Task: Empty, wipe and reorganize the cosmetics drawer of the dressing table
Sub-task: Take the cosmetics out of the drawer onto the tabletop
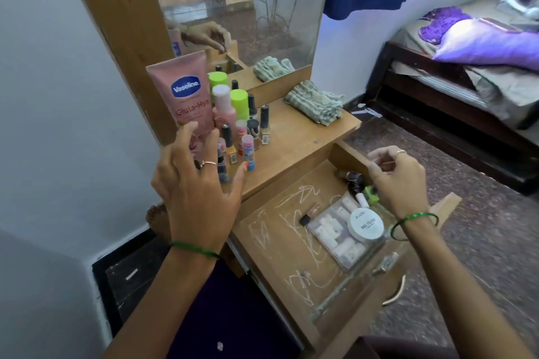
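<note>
Near us, the open drawer [294, 248] shows a scribbled bottom, with a clear pouch [335, 237] and a white nail-polish jar [365, 224] at its right. The right hand [399, 181] dips into the far right corner, fingers curled; what they grip, I cannot tell. The left hand [198, 183] hovers with fingers spread before the Vaseline tube [183, 96] and nail polish bottles [248, 128] on the desk [303, 137]. Farther right, a folded cloth [315, 102].

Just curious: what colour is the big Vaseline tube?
Pink, with a blue logo; the tube shows best in the head view.
</note>
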A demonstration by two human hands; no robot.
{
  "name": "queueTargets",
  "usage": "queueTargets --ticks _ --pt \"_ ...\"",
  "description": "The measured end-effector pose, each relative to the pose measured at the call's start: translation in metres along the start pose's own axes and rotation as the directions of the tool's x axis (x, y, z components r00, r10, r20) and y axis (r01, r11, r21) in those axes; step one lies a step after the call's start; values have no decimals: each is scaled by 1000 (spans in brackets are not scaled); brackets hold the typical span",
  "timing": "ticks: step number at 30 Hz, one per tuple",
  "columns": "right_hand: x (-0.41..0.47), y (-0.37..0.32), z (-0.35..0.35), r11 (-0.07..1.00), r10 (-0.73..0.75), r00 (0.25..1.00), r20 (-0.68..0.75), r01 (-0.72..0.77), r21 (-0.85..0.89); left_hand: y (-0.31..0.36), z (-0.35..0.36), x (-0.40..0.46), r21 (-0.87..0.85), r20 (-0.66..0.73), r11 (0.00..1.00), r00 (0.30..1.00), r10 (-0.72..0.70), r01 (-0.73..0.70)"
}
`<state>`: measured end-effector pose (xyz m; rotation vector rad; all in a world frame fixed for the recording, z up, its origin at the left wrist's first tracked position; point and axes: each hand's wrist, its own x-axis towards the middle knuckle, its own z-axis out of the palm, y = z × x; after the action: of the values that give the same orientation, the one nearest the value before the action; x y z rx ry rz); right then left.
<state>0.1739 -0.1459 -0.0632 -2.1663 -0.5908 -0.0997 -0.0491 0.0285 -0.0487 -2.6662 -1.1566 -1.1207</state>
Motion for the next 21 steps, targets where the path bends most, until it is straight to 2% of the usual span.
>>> queueTargets --ticks 3,5,6,8,10,12,15,18,21 --pt "9 7 -12 995 84 997 1 -83 -55 24 2 -11 -91 -90 979 981 173 -181" --pt "15 13 -18 977 161 982 100 -144 -158 42 11 -17 -162 -83 933 946 313 -323" --pt "17 15 -19 958 209 963 171 -167 -235 50 17 -20 -208 -37 901 923 382 -381" --pt "17 18 -17 915 298 903 311 -176 -364 68 30 -22 -296 211 866 856 471 -404" --pt "11 17 -11 890 356 824 442 -153 -430 79 49 -26 -279 510 908 753 416 -313" --pt "1 16 -5 868 384 748 541 -93 -488 86 67 -26 -223 675 935 648 352 -275" --pt "-12 22 6 832 411 699 585 -25 -555 92 86 -25 -210 783 929 517 346 -304" --pt "-22 31 16 819 393 723 568 5 -573 92 101 -28 -217 845 917 405 349 -335" --pt "-27 40 21 798 419 715 560 4 -602 89 112 -30 -273 846 911 374 380 -308"
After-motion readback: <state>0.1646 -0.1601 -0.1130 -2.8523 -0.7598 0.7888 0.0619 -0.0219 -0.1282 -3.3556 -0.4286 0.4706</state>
